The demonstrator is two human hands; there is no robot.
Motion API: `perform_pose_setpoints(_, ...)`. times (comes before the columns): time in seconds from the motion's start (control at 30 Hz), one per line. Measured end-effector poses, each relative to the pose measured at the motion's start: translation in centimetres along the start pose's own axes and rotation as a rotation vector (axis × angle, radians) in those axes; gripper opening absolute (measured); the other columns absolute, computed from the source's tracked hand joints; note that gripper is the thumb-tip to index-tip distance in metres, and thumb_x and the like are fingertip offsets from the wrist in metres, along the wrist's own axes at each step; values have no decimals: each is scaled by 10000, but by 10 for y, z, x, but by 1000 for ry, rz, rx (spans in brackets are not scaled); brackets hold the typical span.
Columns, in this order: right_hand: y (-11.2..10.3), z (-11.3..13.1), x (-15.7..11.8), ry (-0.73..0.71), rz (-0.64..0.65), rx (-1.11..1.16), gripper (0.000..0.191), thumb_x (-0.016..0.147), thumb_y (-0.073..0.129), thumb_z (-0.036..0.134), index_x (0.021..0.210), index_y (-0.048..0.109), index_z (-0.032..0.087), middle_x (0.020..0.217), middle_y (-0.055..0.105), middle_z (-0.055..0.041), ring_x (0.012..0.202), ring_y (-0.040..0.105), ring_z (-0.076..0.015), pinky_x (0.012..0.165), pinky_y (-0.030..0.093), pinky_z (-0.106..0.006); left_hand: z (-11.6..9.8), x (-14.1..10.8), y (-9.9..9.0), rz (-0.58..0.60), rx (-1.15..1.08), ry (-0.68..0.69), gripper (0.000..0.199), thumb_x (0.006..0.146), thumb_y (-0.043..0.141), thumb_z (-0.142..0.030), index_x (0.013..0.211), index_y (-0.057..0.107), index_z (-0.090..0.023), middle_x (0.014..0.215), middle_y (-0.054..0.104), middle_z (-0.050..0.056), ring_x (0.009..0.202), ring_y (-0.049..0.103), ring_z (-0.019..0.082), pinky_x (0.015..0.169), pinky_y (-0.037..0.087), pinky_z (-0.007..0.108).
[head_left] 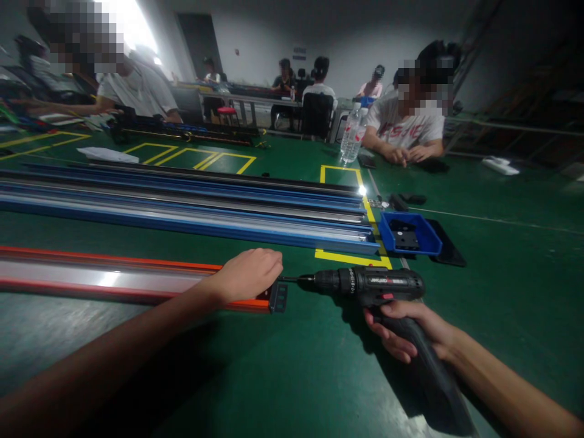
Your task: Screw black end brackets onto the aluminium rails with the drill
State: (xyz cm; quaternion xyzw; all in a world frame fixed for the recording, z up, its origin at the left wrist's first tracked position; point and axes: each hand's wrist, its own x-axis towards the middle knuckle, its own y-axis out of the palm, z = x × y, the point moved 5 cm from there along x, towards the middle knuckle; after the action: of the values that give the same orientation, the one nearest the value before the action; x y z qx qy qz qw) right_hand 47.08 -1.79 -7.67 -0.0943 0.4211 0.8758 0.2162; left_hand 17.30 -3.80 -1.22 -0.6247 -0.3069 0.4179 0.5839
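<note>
Orange-edged rail (137,278), long and glossy silver-faced, is laid on the smooth green table (292,383), its slotted black end piece (279,298) just beside the left hand (250,271), whose fingers are bent over the rail; whether they are clamped cannot be told. A black drill (387,285) is clamped in the right hand (435,331), fingers wrapped, slim bit (289,279) pointed railward. Pale walls (255,30) are dimly lit beyond.

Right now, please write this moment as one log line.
Left hand: on orange rail near end | Right hand: gripping drill | Bit: pointing toward end cap, contact unclear | Bin: beyond drill
</note>
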Motion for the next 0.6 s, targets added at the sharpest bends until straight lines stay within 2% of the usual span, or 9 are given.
perform_pose_setpoints(0.23, -1, 2, 0, -7, 18, 17, 308, 955, 621, 334, 1064, 715, 61, 798, 663, -47, 410, 501, -27, 484, 524, -190, 1, 0, 2, -9, 32, 15, 327, 991, 340, -171, 1015, 663, -123, 1082, 701, 138, 985, 670, 249, 855, 525, 373)
perform_pose_setpoints(0.6, 2, 1, 0, 2, 4, -12, 279, 943, 641, 336, 1008, 718, 76, 775, 651, -23, 416, 498, -29, 486, 518, -192, 3, 0, 8, -46, 38, 45, 320, 996, 348, -163, 1010, 664, -120, 1061, 696, 136, 964, 664, 242, 843, 516, 364)
